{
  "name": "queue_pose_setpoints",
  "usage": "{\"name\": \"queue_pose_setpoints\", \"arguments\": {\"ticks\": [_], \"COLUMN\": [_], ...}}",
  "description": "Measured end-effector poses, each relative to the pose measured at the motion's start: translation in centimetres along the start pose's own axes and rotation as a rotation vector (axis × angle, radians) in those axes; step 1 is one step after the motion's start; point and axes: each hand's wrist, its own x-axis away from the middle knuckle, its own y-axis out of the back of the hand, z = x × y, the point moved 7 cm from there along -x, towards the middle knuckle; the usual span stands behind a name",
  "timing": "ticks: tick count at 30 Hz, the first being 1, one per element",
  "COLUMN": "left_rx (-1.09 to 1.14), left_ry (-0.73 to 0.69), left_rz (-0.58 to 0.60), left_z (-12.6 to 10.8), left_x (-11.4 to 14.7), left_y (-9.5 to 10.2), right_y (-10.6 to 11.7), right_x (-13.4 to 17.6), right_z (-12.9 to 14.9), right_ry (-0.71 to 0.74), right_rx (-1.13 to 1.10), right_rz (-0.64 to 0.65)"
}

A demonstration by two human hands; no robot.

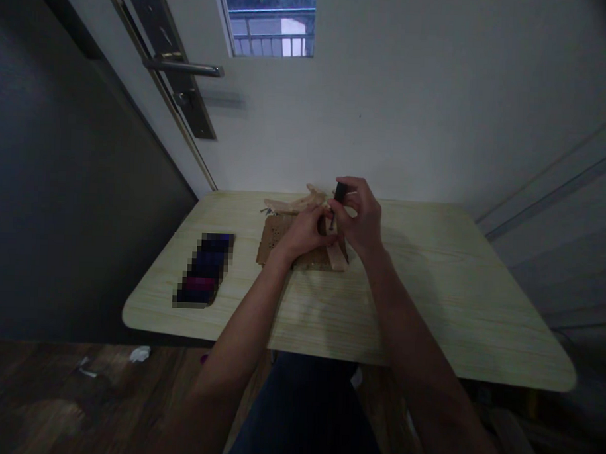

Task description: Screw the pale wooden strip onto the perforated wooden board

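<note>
- The black-handled tool (341,191) is pinched by the fingers of the right hand (361,218), held near upright, with its thin shaft pointed down.
- The fingers of the left hand (305,232) are parted around the tool's lower end, near the pale strip (336,257); whether the strip is gripped or only pressed cannot be told.
- The tool is judged light and stiff, so it is best taken by its thick handle and kept straight.
- The strip is judged thin, light and bendable; it is best pinned flat from both sides, with fingertips kept off the point.
- The strip is laid on the right part of the brown board (269,240), which is marked with small dark holes.
- Pale scraps (296,204) are heaped behind the board.
- All is carried by the tabletop (460,292); a blurred dark object (205,270) is placed well to the left.
</note>
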Motion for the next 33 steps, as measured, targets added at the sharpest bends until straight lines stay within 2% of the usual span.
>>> {"name": "queue_pose_setpoints", "arguments": {"ticks": [3, 7, 11, 17, 25, 28, 33], "left_rx": [0.003, 0.019, -0.003, -0.005, 0.041, 0.020, -0.001], "left_ry": [-0.007, -0.022, 0.020, 0.021, -0.006, 0.015, 0.041], "left_rz": [-0.005, -0.001, 0.010, 0.020, 0.012, 0.025, 0.028], "left_z": [0.1, 0.1, 0.1, -0.1, -0.2, -0.1, 0.0], "left_x": [0.0, -0.1, 0.1, 0.0, -0.1, -0.1, 0.0], "left_y": [0.0, 0.0, 0.0, 0.0, 0.0, 0.0, 0.0], "right_y": [-0.1, -0.4, -0.3, -0.4, 0.0, 0.2, -0.3], "right_x": [0.1, 0.0, -0.1, -0.1, -0.3, -0.3, -0.1], "right_z": [0.0, 0.5, 1.1, 1.1, 0.9, 1.3, 1.1], "right_ry": [-0.019, 0.012, 0.020, -0.029, 0.003, 0.024, -0.023], "right_rx": [-0.010, 0.018, -0.011, -0.068, 0.078, 0.060, -0.066], "right_rz": [-0.006, 0.050, 0.072, 0.101, -0.015, -0.039, 0.048]}}
